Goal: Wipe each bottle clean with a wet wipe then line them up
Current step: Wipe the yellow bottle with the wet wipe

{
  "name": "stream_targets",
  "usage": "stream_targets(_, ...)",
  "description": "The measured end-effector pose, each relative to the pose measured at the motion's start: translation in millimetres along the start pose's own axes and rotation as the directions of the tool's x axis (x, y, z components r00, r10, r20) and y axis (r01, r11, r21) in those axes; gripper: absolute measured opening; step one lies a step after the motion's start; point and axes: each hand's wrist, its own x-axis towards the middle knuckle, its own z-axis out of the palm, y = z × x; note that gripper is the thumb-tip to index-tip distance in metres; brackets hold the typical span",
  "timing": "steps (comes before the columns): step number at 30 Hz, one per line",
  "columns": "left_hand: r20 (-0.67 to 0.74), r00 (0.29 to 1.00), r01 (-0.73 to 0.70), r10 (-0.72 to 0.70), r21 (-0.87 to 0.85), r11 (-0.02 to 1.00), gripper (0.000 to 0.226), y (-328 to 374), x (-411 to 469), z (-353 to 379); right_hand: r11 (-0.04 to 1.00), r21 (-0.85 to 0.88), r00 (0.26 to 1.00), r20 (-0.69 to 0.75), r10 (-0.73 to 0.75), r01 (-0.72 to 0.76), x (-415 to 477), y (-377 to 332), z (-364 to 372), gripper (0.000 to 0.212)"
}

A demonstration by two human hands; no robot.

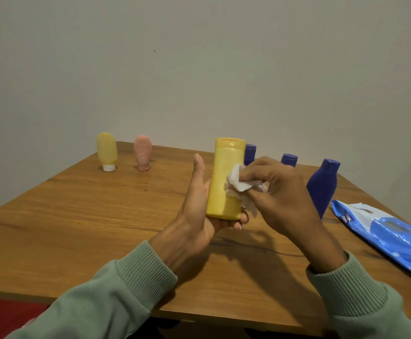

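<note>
My left hand (199,204) holds a tall yellow bottle (224,182) upright above the table, fingers curled under its base, thumb straight up beside it. My right hand (275,192) pinches a crumpled white wet wipe (238,184) against the bottle's right side. A pale yellow bottle (106,151) and a pink bottle (142,152) stand cap-down at the far left. Three blue bottles stand behind my hands: one (250,154) partly hidden by the yellow bottle, one (289,160) showing only its cap, and a large one (323,187) at the right.
A blue wet-wipe pack (385,233) lies flat at the table's right edge. The wooden table (89,216) ends against a plain wall at the back. Something red (1,316) shows below the table's front left edge.
</note>
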Motion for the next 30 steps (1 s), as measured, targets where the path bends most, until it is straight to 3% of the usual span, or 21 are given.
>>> stream_targets(2,-0.015,1.000,0.003,-0.003,-0.003,1.000,0.092,0.6,0.4,-2.0,1.000,-0.020,0.989,0.144,0.018,-0.015,0.3,-0.9,-1.9,0.019)
stream_targets(4,-0.015,1.000,0.017,-0.016,0.022,1.000,0.093,-0.5,-0.2,-1.6,1.000,-0.010,0.983,0.181,0.021,-0.020,1.6,2.1,-5.0,0.019)
stream_targets(8,0.020,0.998,0.058,-0.061,0.125,0.991,0.092,-3.7,-1.9,3.4,0.997,0.073,0.998,-0.055,0.039,-0.035,3.3,12.0,-6.7,0.016)
stream_targets(13,0.035,0.994,0.090,-0.099,0.202,0.975,0.090,-6.6,-4.1,6.0,1.000,-0.007,0.964,-0.266,0.026,-0.029,2.6,17.2,-3.6,0.018)
stream_targets(19,0.059,0.996,0.053,-0.068,0.224,0.973,0.096,-6.2,-4.1,4.7,0.999,-0.013,0.999,0.011,-0.047,0.047,-0.6,5.0,-1.9,0.019)
stream_targets(24,0.089,0.995,0.026,-0.053,0.278,0.960,0.089,-7.5,-7.4,8.7,0.997,-0.033,0.975,-0.213,-0.071,0.065,0.2,8.0,-0.5,0.021)
stream_targets(28,0.068,0.997,-0.005,-0.019,0.330,0.944,0.090,-7.9,-8.5,8.4,0.990,-0.044,0.990,-0.041,-0.135,0.133,-1.0,3.8,1.6,0.020)
stream_targets(30,0.061,0.998,-0.023,0.000,0.374,0.927,0.086,-7.9,-9.4,9.1,0.992,-0.033,0.990,-0.062,-0.123,0.122,0.5,5.1,-2.8,0.020)
